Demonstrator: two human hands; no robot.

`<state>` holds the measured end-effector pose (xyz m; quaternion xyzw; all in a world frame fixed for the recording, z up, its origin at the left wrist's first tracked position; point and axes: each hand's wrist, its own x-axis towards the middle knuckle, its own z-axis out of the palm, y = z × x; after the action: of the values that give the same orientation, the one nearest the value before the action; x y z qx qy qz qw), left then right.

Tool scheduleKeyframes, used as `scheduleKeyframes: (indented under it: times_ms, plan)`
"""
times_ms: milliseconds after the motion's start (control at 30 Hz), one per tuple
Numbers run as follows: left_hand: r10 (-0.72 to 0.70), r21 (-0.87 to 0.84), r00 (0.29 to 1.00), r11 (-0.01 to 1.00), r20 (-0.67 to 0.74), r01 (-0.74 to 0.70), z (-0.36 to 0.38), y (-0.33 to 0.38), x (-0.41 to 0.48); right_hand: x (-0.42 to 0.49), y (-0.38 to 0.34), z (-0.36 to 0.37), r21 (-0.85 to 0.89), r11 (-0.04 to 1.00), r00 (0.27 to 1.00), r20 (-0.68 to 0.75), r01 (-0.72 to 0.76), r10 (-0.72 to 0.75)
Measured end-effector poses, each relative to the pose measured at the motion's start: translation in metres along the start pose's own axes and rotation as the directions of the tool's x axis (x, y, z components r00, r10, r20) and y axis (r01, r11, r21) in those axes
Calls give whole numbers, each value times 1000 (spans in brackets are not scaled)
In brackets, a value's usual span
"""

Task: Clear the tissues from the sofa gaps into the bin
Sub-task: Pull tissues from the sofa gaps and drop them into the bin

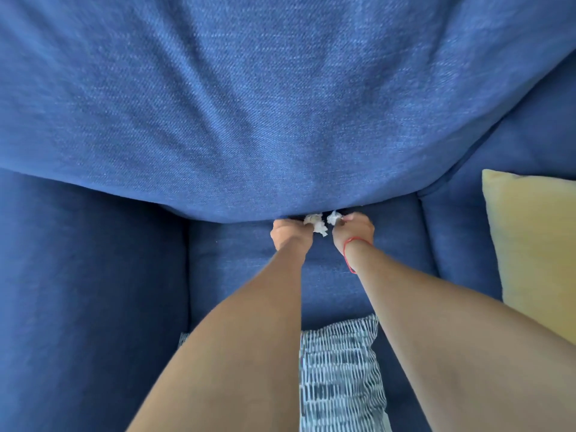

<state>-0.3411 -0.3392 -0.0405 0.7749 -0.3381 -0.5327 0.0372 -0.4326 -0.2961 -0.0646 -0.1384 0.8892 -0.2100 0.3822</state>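
head view shows, at frame centre, the left hand [291,233] pinching one crumpled tissue [316,225] and the right hand [353,230] pinching a second tissue [334,217] where the back cushion [280,104] meets the seat cushion [327,275], so pulling out seems underway and binning remains, with no bin in view.

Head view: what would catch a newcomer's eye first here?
At mid-frame the left hand pinches a crumpled white tissue and the right hand a smaller tissue scrap, at the gap under the big blue back cushion. A yellow cushion sits at the right edge; a striped cushion lies between the forearms.
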Motion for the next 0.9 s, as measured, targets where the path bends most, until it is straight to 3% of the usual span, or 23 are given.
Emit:
scheduleKeyframes:
  times_ms: [200, 500, 700, 900]
  plan:
    - [36, 35, 999, 999, -6, -36, -49, -27, -34, -55, -4, -20, -23, 995, 995, 12, 101, -101]
    - [134, -73, 975, 986, -177, -148, -181, -42, -94, -170, -69, -9, 42, 944, 937, 119, 326, -329]
    - [225, -111, 896, 952, -383, -287, -318, -83, -95, -268, -125, 61, 66, 890, 865, 211, 451, -455]
    - [142, -208, 830, 933, -540, -295, -461, -153, -82, -375, -173, 175, 27, 816, 751, 375, 578, -544]
